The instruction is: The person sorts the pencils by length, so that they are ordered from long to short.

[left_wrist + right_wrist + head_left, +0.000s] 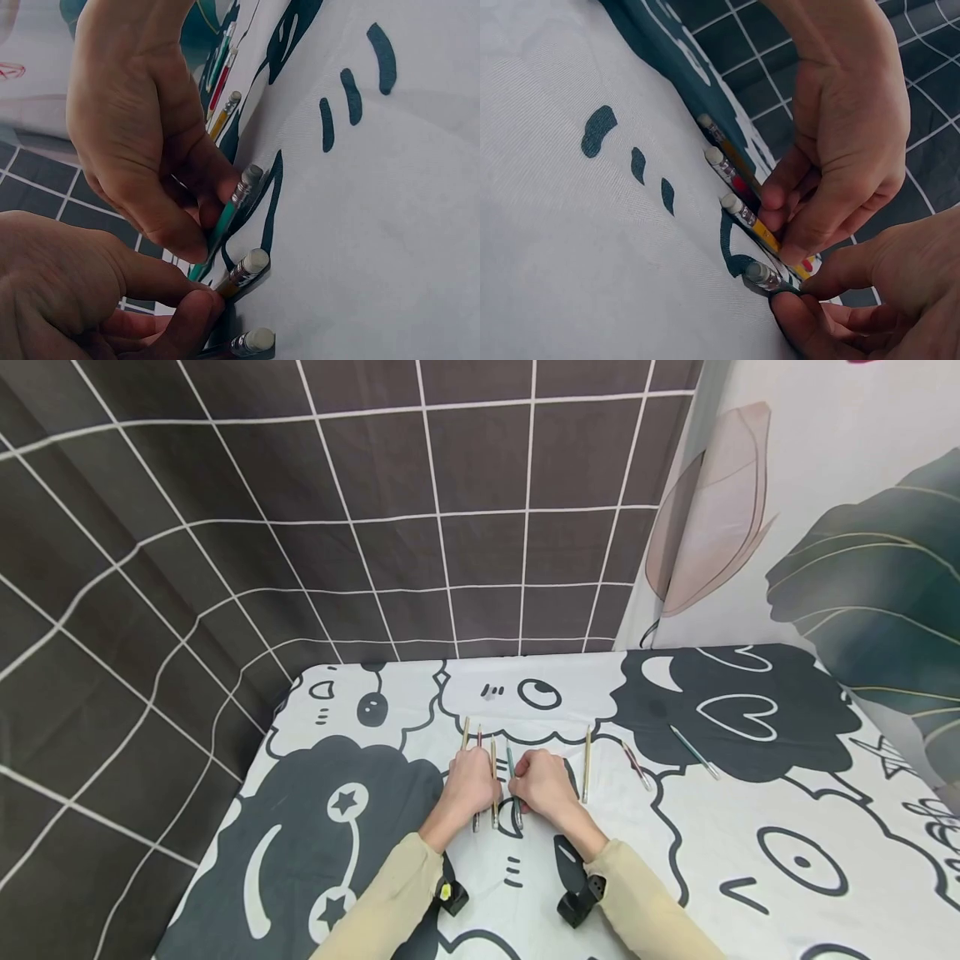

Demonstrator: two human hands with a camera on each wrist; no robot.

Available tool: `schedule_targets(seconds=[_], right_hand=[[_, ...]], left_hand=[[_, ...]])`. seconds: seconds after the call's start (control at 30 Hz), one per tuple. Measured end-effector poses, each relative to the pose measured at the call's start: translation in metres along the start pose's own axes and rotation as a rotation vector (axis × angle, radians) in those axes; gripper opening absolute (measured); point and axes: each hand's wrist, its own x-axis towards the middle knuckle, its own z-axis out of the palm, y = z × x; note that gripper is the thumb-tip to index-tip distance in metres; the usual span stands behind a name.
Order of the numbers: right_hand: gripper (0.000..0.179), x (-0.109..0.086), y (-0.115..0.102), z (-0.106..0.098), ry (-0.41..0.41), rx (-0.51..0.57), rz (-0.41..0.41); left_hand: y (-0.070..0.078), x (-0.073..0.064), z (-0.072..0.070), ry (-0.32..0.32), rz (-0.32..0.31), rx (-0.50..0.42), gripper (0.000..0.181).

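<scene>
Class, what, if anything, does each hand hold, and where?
Left hand: yellow pencil; right hand: green pencil. Both are pinched by the shaft, towards the eraser end.

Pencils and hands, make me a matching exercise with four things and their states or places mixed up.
1. left hand
2. right hand
3. rightmost red pencil
4. cloth

A. lies between a loose yellow pencil and a loose teal pencil
B. printed with cartoon faces
C. pinches a teal pencil
D. pinches a yellow pencil

Pairs: 1-D; 2-C; 3-A; 4-B.
</scene>
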Motion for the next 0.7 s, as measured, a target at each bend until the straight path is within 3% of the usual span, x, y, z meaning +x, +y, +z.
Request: schedule_targets(seconds=[0.7], right_hand=[[0.013, 0.0020, -0.0030, 0.0031, -0.011, 0.023, 0.016]], left_hand=[[-0.0007, 0.0004, -0.0006, -0.001, -0.005, 0.011, 0.037]])
